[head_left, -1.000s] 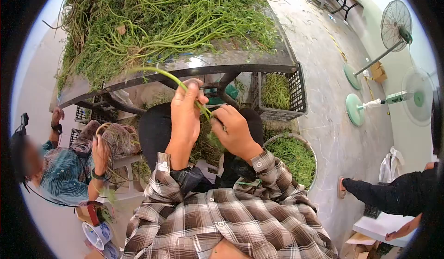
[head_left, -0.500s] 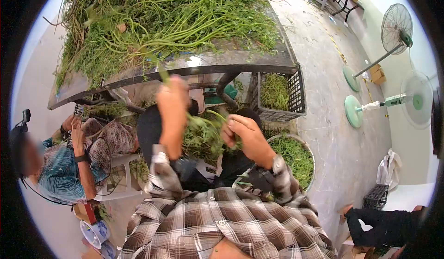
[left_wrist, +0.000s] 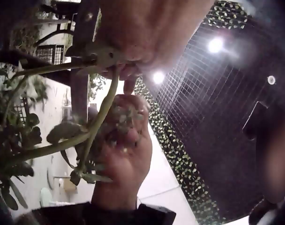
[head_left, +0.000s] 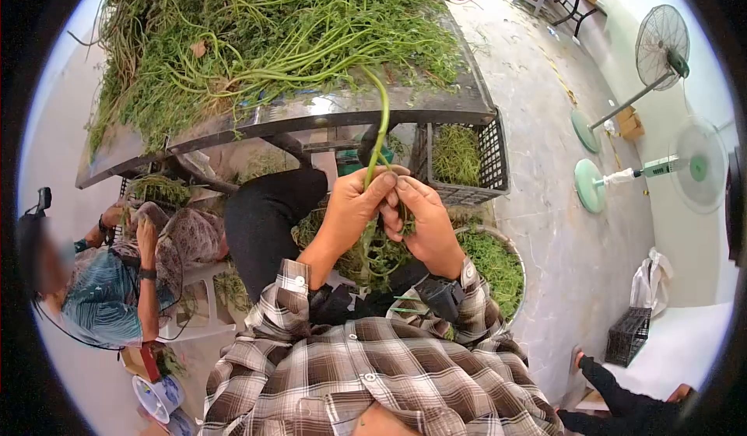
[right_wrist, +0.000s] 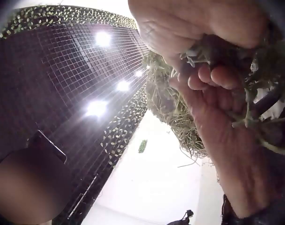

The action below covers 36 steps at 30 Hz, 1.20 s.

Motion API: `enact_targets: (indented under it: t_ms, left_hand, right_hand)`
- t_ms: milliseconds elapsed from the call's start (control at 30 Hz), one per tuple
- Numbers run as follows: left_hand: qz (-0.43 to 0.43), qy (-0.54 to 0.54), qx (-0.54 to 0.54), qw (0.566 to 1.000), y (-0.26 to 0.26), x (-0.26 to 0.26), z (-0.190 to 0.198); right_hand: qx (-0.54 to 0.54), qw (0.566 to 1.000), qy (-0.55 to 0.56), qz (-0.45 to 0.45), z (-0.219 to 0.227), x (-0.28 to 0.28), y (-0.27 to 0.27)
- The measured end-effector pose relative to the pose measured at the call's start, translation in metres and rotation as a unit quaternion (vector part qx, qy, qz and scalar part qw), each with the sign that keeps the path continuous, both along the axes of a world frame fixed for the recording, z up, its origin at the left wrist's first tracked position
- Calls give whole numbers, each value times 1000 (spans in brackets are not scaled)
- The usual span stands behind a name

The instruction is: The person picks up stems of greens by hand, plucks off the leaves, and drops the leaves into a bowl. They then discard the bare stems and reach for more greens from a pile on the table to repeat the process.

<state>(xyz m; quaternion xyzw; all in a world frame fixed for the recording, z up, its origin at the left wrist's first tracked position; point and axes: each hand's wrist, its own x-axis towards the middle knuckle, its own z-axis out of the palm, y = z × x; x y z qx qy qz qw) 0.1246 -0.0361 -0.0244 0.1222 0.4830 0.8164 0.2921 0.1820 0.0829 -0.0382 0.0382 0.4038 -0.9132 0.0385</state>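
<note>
Both hands meet over the lap in the head view. The left hand (head_left: 348,209) grips a long green leafy stem (head_left: 383,121), its thicker end curving up in front of the table. Close against it, the right hand (head_left: 426,224) pinches the same stem with thumb and fingers. Leafy side shoots (left_wrist: 81,138) hang below the left hand in the left wrist view. In the right wrist view, small leaves (right_wrist: 194,58) show by the right hand's curled fingers; the pinch itself is partly hidden.
A dark-edged table (head_left: 311,108) bears a large heap of stems (head_left: 311,31). Beneath it stands a black crate (head_left: 494,156) with cut greens. A round tub (head_left: 523,273) of leaves sits at the right. Another person (head_left: 117,280) sits at the left; two fans (head_left: 661,51) stand right.
The hands were apart, with the left swinging over the knee and the right among leaves; now they are together at the middle. The stem's thick end has shifted right and points up.
</note>
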Motion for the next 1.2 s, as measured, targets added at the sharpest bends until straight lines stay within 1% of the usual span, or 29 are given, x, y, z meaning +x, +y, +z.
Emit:
enact_targets:
  t_ms: [67,100,167,200,233,300,333,367,433,533,633,700,733,767,800,833,900,933,967,1033,1067,1100,1167,1200]
  left_hand:
    - [-35,25,-15,999,-3,-7,-6]
    - [-34,26,-16,999,-6,-8,-5]
    - [-16,31,-78,996,-9,-8,-1]
    - [2,39,-92,995,-10,-6,4]
    - [2,39,-93,995,-10,-6,4]
    - [131,137,-123,974,-9,-7,3]
    - [220,211,-177,936,-10,-17,-3]
    - [213,161,-127,955,-17,-22,-2]
    - [206,177,-119,955,-20,-25,1]
    - [217,172,-102,955,-15,-21,-4]
    - [209,194,-121,951,-12,-18,-9]
    - [211,199,-125,949,-11,-20,-10]
    - [251,171,-111,946,-14,-25,-9]
    - [290,145,-97,941,-18,-33,-7]
    - [337,139,-94,926,-28,-45,-1]
    - [382,134,-92,910,-39,-59,7]
    - [370,149,-50,916,-54,-72,13]
    - [346,180,-42,920,-56,-72,15]
    - [348,182,-45,919,-54,-69,15]
    - [353,131,-31,926,-42,-59,20]
    - [331,142,-22,933,-40,-58,17]
    - [328,142,-21,934,-39,-56,17]
    - [310,152,-11,938,-36,-53,17]
    - [311,152,-10,938,-34,-51,17]
  right_hand:
    - [-6,1000,-22,-5,1,-3,-4]
    - [-7,1000,-21,-4,1,-3,-5]
    - [-6,999,-45,26,0,-2,-10]
    - [3,999,-45,24,-1,-2,-12]
    - [2,999,-45,23,-2,-3,-13]
    - [22,999,-19,45,-4,-3,-14]
    - [66,996,-12,60,1,0,-13]
    - [67,996,-12,60,3,3,-14]
    - [131,988,27,71,5,11,-16]
    - [134,989,4,65,5,19,-14]
    - [139,988,-12,62,3,28,-11]
    - [178,983,2,42,-2,35,-9]
    - [178,983,1,41,-7,42,-8]
    - [211,976,-12,57,-14,50,-6]
    - [245,966,-25,72,-20,57,-4]
    - [245,966,-25,72,-25,63,-1]
    - [192,971,-138,37,-35,72,5]
    - [156,978,-134,14,-39,73,9]
    - [145,984,-107,-11,-41,72,12]
    - [176,981,-69,-45,-24,61,13]
    - [186,980,-57,-50,-17,56,14]
    - [186,979,-57,-53,-8,51,15]
    - [284,957,3,-56,7,42,12]
    - [328,942,8,-76,7,38,8]
